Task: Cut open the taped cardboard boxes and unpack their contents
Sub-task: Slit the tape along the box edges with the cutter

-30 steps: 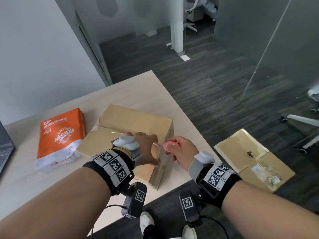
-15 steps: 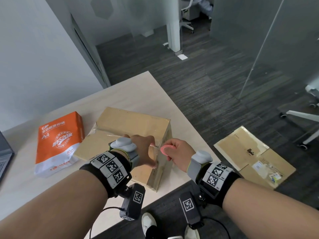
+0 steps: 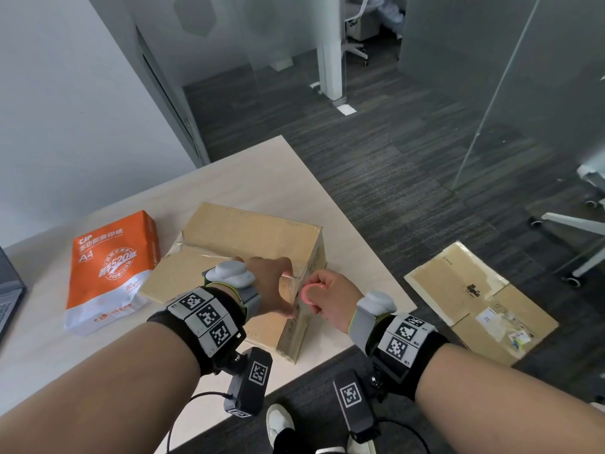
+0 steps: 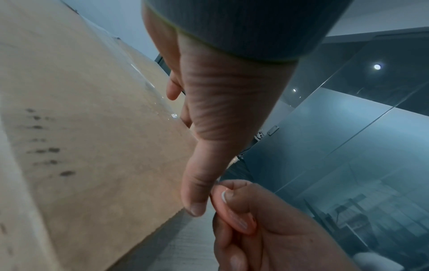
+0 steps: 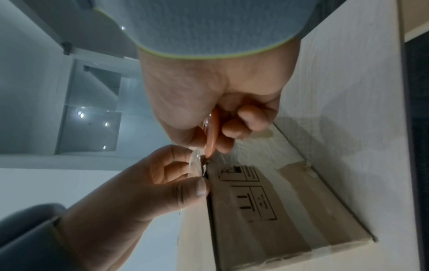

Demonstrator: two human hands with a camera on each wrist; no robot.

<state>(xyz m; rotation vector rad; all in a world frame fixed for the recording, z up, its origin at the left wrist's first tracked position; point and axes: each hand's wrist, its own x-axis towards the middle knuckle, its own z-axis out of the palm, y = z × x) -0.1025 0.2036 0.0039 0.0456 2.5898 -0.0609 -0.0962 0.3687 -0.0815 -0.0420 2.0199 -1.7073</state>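
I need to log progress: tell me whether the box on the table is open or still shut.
Shut. The box has its flaps flat under tape; the right hand holds a pink cutter at its edge.

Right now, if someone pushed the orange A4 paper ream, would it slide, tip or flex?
The orange A4 paper ream lies flat on the table, so it should slide, not tip. A full wrapped block, it is probably heavy and stiff; its glossy wrapper may be slippery.

Both forearms are bare, no sleeves. Each wrist has a wide black band covered in grey tiles with square black-and-white tag markers, three in a row on the left one. Closer to each hand there's a grey knit cuff with a lime-green edge and a rounded grey puck on top. Black camera boxes with their own markers hang under the wrists, thin black cables trailing off. White shoes below.
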